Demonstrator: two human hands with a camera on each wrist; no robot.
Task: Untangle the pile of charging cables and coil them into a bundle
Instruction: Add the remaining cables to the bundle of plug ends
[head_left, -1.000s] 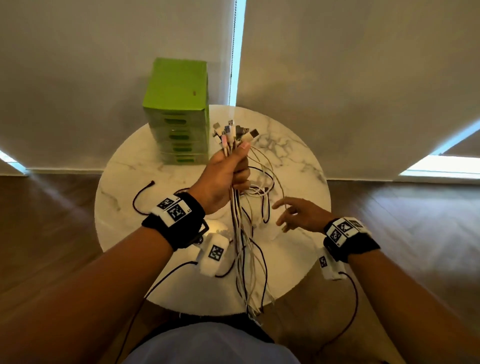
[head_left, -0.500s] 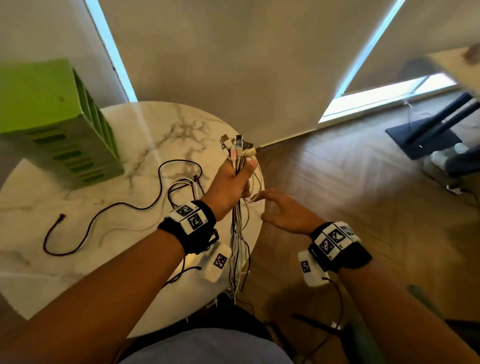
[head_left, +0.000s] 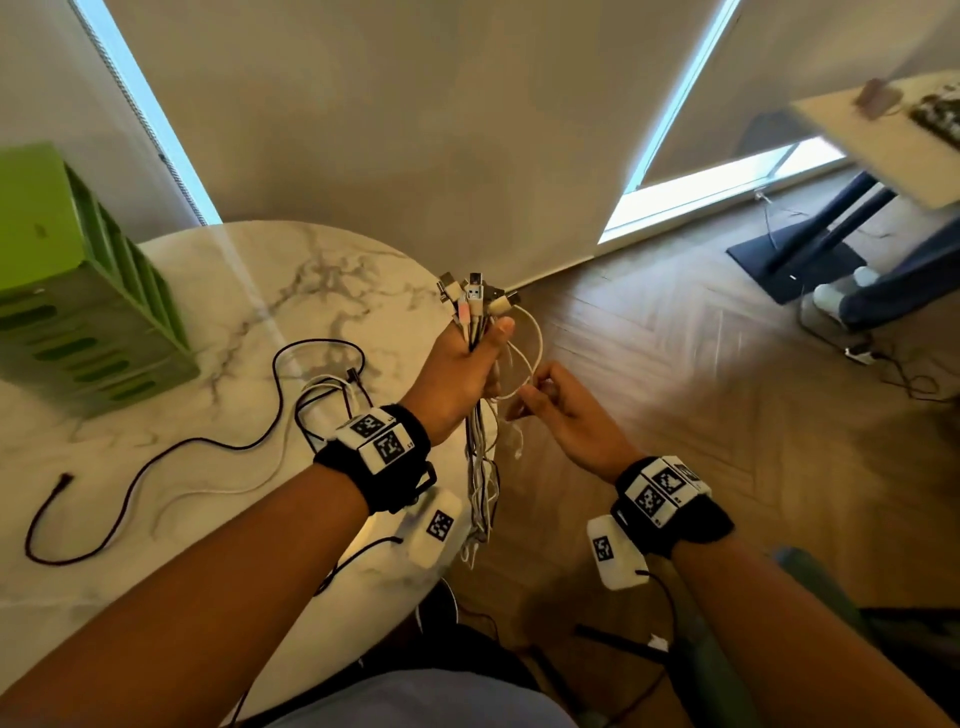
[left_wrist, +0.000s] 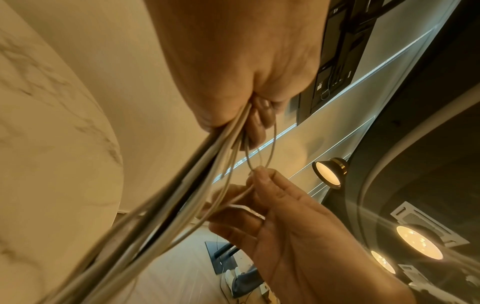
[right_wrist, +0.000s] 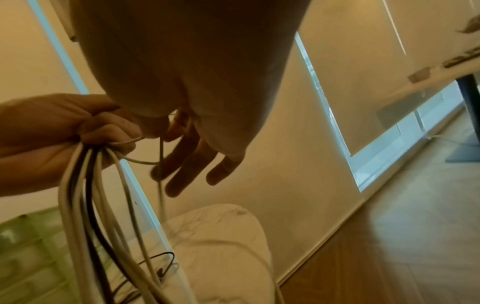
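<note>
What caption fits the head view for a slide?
Left hand grips the cables upright beside the table; right hand pinches a white loop.

— Any words or numbers to read here?

— None. The wrist bands (head_left: 382, 441) carry black-and-white square code markers — patterns only, no letters that come out clear. A tiny mark sits at one marker's corner, too small to read.

— And the white pods (head_left: 435, 527) under the wrists?

— The same kind of square marker on each, no text.

— The green box (head_left: 67, 291)?

— Plain, with no label showing.

— The plugs (head_left: 474, 299)?

— No brand legible on them — too small.

— The wrist views?

— Blurred, and nothing written shows in either.
</note>
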